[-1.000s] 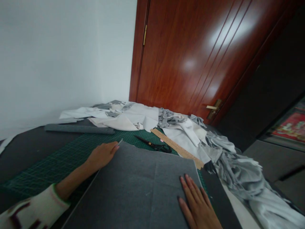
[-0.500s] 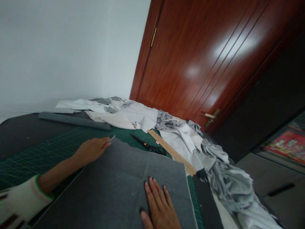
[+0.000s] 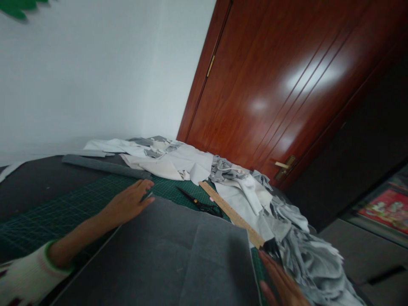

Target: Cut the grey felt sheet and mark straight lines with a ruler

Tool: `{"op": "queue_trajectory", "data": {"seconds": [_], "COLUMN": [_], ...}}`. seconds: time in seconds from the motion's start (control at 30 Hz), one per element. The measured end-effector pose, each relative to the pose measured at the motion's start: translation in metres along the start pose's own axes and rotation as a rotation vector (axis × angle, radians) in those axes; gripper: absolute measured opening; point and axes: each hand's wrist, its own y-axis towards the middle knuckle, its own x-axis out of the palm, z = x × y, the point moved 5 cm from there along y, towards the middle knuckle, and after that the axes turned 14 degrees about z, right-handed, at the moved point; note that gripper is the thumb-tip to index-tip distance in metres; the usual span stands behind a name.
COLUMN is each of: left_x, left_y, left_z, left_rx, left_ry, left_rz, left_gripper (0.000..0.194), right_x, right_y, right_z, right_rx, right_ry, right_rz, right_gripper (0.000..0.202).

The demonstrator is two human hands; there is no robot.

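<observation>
A grey cloth (image 3: 178,255) lies spread over the green cutting mat (image 3: 79,199). At its far left corner is my left hand (image 3: 132,199), fingers bent around a small pale item too small to name. My right hand (image 3: 280,280) is off the cloth, just past its right edge, near the lower end of the wooden ruler (image 3: 232,214); its fingers are stretched out and nothing shows in them. Black scissors (image 3: 200,205) lie on the mat between the cloth's far edge and the ruler.
A grey fabric roll (image 3: 105,165) lies at the back left. White and grey fabric scraps (image 3: 188,159) run along the far and right sides, with a crumpled grey heap (image 3: 312,255) at right. Behind stand a white wall and a brown door (image 3: 255,85).
My right hand has lifted off the cloth and moved right, beyond its edge. My left hand stays at the corner, its fingers more raised. The view has tilted up slightly.
</observation>
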Motion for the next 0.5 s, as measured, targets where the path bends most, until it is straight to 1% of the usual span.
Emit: {"op": "queue_trajectory", "data": {"seconds": [0.03,0.07,0.13,0.2,0.27,0.33,0.37,0.43,0.5], "left_x": [-0.001,-0.001,0.002,0.008,0.021,0.037,0.045,0.061,0.071], "left_y": [-0.002,-0.006,-0.017,-0.031,-0.044,-0.054,-0.057,-0.063,-0.068], "left_z": [0.012,0.027,0.064,0.1,0.123,0.133,0.134,0.131,0.127], "left_rx": [0.028,0.069,0.184,0.358,0.489,0.568,0.587,0.609,0.61], "left_ry": [-0.059,-0.121,-0.215,-0.242,-0.227,-0.206,-0.191,-0.168,-0.162], "left_rz": [-0.018,-0.077,-0.254,-0.437,-0.58,-0.652,-0.659,-0.678,-0.671], "left_gripper": [0.052,0.051,0.048,0.055,0.065,0.069,0.071,0.074,0.074], "right_x": [-0.002,-0.002,0.006,0.024,0.044,0.061,0.066,0.072,0.074], "right_y": [0.02,0.04,0.071,0.086,0.089,0.083,0.078,0.066,0.053], "right_z": [-0.011,-0.025,-0.057,-0.084,-0.101,-0.107,-0.107,-0.102,-0.094], "right_rx": [-0.008,-0.008,-0.018,-0.055,-0.09,-0.104,-0.106,-0.104,-0.129], "right_ry": [0.029,0.048,0.067,0.057,0.015,-0.028,-0.046,-0.073,-0.064], "right_rz": [-0.025,-0.023,0.007,0.032,0.067,0.099,0.113,0.132,0.097], "right_gripper": [0.078,0.076,0.073,0.074,0.073,0.071,0.07,0.069,0.071]}}
